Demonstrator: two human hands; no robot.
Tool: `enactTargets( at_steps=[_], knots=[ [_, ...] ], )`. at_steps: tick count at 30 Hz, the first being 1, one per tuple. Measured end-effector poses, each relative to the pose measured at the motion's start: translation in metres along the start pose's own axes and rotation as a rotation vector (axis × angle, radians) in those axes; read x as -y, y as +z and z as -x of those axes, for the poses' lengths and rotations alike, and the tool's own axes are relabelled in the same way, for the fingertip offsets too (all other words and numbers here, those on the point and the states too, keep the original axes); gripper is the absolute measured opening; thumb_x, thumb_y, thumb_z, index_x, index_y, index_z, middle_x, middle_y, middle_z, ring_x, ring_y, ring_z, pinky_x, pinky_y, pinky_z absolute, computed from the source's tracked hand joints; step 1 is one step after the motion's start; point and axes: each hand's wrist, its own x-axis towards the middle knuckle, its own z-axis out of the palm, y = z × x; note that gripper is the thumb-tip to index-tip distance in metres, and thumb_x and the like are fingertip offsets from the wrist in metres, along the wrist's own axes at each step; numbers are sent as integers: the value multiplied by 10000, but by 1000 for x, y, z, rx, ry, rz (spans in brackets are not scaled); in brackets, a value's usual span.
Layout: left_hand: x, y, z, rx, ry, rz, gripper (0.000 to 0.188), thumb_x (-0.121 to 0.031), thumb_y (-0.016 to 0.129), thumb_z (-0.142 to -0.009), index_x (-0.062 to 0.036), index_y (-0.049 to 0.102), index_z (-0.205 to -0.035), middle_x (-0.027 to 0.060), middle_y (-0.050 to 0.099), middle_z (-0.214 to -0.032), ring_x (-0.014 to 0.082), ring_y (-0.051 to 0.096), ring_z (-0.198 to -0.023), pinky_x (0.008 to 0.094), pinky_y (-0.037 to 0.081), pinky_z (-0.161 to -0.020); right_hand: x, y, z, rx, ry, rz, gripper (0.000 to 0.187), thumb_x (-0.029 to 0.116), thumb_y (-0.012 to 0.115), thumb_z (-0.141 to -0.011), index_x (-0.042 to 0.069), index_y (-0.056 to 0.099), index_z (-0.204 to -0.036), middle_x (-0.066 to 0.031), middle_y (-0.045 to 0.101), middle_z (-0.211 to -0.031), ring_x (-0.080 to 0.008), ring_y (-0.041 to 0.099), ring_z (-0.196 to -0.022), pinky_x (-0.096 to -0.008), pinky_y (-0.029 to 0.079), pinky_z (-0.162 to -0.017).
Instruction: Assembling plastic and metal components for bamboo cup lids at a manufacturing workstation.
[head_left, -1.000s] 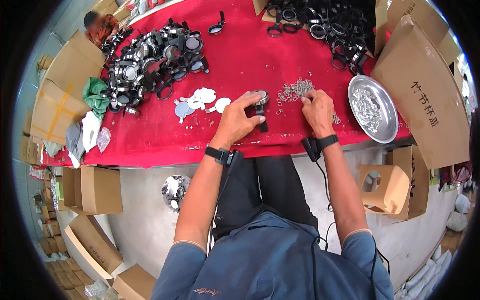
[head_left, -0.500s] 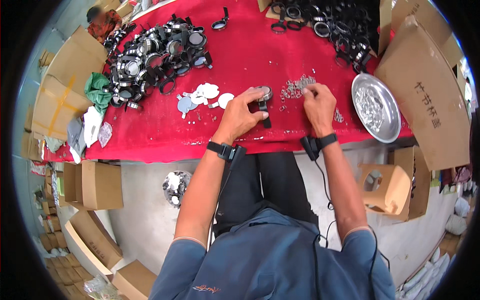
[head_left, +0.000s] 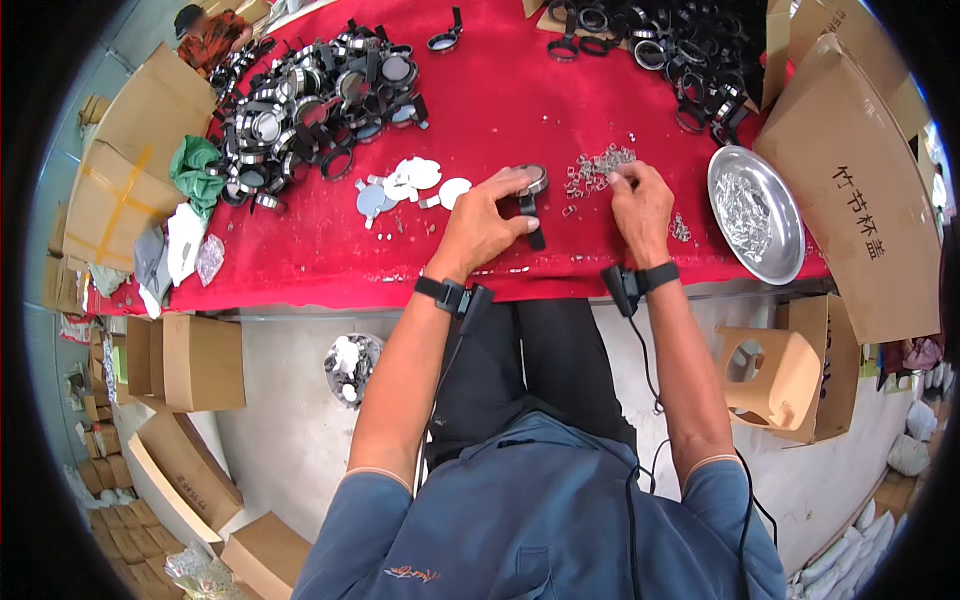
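My left hand point(head_left: 484, 224) is closed round a cup lid point(head_left: 537, 179) with a silvery rim and a black strap, held at the table's near side. The strap point(head_left: 534, 228) points toward me, beside my thumb. To the right, my right hand point(head_left: 643, 212) has its fingers bent together at the edge of a loose heap of small metal clips point(head_left: 590, 172). Whether a clip is between those fingertips is too small to see. Left of my left hand lie several flat white discs point(head_left: 415, 176) with tabs, and a bluish-grey disc point(head_left: 371, 201).
A big heap of strapped lids point(head_left: 300, 110) covers the table's far left. Black ring parts point(head_left: 650, 54) lie at the far right. A steel bowl of clips point(head_left: 718, 226) stands near a tall carton point(head_left: 850, 190). Another person point(head_left: 208, 40) sits far left. A bin point(head_left: 352, 368) stands below.
The view has shifted slightly. Both hands stay nearly where they were, the left still on the lid and the right still by the clips.
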Motion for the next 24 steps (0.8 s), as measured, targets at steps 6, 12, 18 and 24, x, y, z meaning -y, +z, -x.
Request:
enactTargets(
  at_steps=[6, 12, 18, 24],
  knots=[
    [6, -1, -4, -14, 21, 41, 677, -66, 927, -807, 23, 715, -1444, 200, 673, -1555, 322, 507, -1583, 408, 390, -1322, 7, 0, 6, 32, 91, -75, 174, 187, 803, -938, 32, 826, -1012, -173, 779, -910, -328, 750, -842, -442, 589, -796],
    [-1, -3, -9, -23, 9, -28, 675, -48, 920, -808, 19, 712, -1447, 204, 677, -1550, 320, 514, -1578, 403, 408, -1312, 9, 2, -9, 5, -4, 119, 166, 190, 843, -905, 40, 824, -974, -178, 785, -896, -338, 768, -840, -444, 609, -771],
    [4, 3, 1, -13, 10, 13, 656, -59, 924, -814, -13, 731, -1439, 202, 673, -1553, 317, 523, -1571, 412, 420, -1307, 11, -15, -15, 304, 151, -136, 162, 189, 817, -924, 46, 830, -999, -172, 783, -904, -312, 752, -820, -443, 588, -771],
    [0, 2, -3, -17, 60, 8, 643, -93, 910, -832, -19, 724, -1443, 198, 688, -1533, 334, 542, -1553, 418, 427, -1300, 19, 1, 5, 319, 59, -305, 178, 153, 779, -969, -6, 783, -1048, -73, 733, -812, -135, 640, -743, -340, 534, -738]
  ],
)
